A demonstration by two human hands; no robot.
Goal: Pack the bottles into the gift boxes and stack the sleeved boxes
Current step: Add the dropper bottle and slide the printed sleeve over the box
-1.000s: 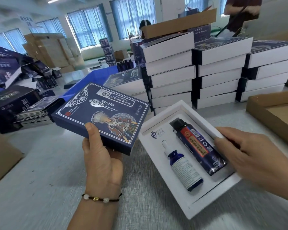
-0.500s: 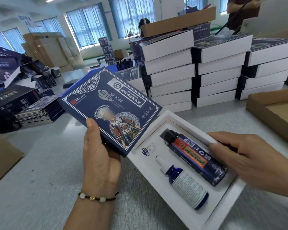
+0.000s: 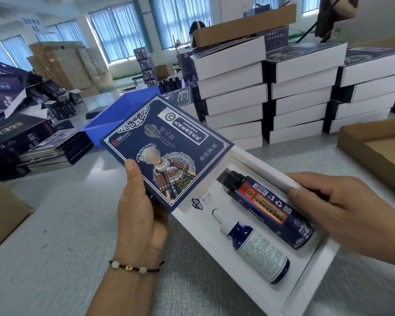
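Head view: left hand (image 3: 139,215) grips printed blue sleeve (image 3: 167,151) at frame centre, mouth overlapping upper-left end of white tray (image 3: 244,277); right hand (image 3: 342,208) grips tray's right edge. Spray bottle (image 3: 267,208) and dropper bottle (image 3: 253,247) seated, long axes running lower right.

Navy sleeve (image 3: 169,142) with white ornamental border; white tray (image 3: 242,270); blue bottles (image 3: 260,249).

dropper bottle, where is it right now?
In the head view, lower centre-right: the dropper bottle lies in the white box tray, beside the larger dark bottle.
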